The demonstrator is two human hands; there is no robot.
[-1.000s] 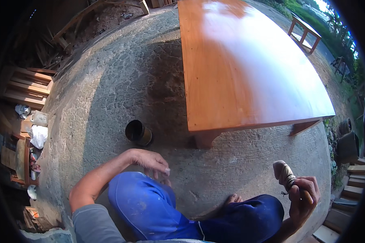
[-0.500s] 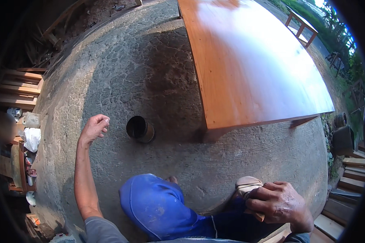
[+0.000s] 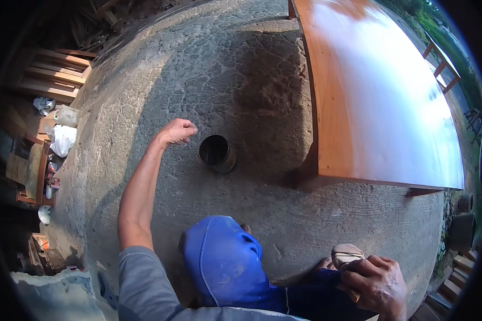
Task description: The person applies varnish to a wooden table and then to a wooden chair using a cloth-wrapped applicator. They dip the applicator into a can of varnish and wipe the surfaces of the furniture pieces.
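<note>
My left hand [image 3: 178, 131] is stretched forward, its fingers curled in with nothing visible in them. Just to its right, apart from it, a dark open-topped can [image 3: 217, 153] stands on the concrete. At the lower right, my right hand [image 3: 377, 282] is closed round a tool with a pale, rounded head [image 3: 347, 253] and a wooden handle; its exact kind is partly hidden by the fingers. Beyond the hands, a varnished wooden table [image 3: 334, 125] fills the upper right, its glossy top catching bright light. Neither hand touches it.
My blue-clad knee [image 3: 225, 262] rises between my arms. Wooden frames [image 3: 56, 75] and a white plastic bag [image 3: 63, 140] lie along the left side. A small wooden table or stool [image 3: 443, 67] stands far right. Dark containers [image 3: 462, 230] and planks [image 3: 455, 281] are at the right edge.
The view has swung, so the table and can sit further right in it. My left hand has reached forward and come nearer the can's rim. My right hand still grips the pale-headed tool.
</note>
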